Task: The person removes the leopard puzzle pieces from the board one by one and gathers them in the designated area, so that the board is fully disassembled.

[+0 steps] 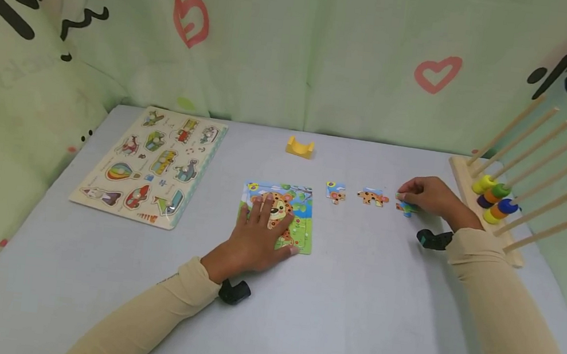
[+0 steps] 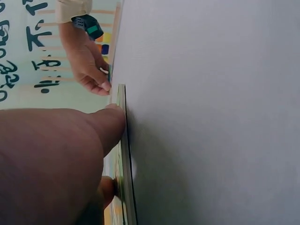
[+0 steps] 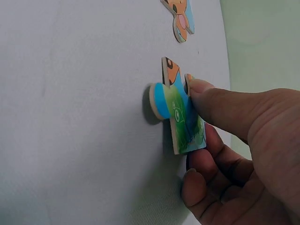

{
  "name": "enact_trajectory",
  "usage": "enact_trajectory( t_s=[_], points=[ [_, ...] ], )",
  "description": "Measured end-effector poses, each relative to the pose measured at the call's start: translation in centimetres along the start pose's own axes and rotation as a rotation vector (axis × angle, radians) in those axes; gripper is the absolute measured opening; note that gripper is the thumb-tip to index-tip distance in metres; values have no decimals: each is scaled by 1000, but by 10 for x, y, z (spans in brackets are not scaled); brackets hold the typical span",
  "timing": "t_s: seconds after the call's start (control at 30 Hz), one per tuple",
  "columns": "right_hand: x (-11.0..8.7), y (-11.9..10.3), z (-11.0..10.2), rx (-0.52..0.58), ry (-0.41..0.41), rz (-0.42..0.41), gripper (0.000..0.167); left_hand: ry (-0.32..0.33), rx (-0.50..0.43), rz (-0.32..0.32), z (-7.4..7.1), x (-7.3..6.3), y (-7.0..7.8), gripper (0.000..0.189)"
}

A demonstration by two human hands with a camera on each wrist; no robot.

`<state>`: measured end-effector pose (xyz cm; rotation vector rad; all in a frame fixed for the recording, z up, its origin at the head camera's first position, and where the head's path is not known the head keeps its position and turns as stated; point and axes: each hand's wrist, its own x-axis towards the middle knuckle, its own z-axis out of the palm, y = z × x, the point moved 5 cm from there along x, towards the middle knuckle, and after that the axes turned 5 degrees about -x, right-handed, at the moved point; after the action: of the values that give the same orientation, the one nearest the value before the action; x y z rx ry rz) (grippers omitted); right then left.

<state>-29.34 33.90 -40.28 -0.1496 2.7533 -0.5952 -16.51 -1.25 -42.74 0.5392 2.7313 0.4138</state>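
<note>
My left hand [image 1: 259, 232] lies with fingers spread on a square leopard jigsaw puzzle [image 1: 304, 225]; in the left wrist view its thumb [image 2: 110, 124] rests at the board's edge. Farther right, my right hand [image 1: 432, 197] pinches a puzzle piece [image 3: 185, 122] between thumb and fingers, close to the tabletop. That piece is green and blue with an orange spotted corner and a round knob. Two loose pieces lie between the hands: one blue and orange puzzle piece [image 1: 336, 192] near the board, and an orange spotted puzzle piece [image 1: 372, 197] nearer my right hand.
A large wooden picture board [image 1: 150, 166] lies at the left. A yellow curved block [image 1: 300, 147] sits near the back edge. On the right stands a wooden peg rack [image 1: 511, 256] with tall dowels and several coloured rings. A printed curtain [image 1: 312, 53] hangs behind the table.
</note>
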Motion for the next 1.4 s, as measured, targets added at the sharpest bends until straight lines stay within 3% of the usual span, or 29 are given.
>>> enact_trajectory(
  t_s=[0.3, 0.53, 0.73, 1.03, 1.4],
  points=[
    [5, -6, 0, -58, 1, 11, 34, 45, -73, 19, 3, 0, 0, 72],
    [2, -10, -9, 2, 138, 25, 45, 78, -67, 55, 2, -3, 6, 69],
    [1, -18, -10, 33, 215, 9, 42, 90, -31, 84, 3, -19, 5, 69],
    [1, -33, -12, 36, 248, -17, 38, 150, -63, -7, -5, -44, -12, 67],
    [5, -73, -7, 59, 223, -103, 37, 120, -141, -79, 1, -34, -28, 77]
  ],
)
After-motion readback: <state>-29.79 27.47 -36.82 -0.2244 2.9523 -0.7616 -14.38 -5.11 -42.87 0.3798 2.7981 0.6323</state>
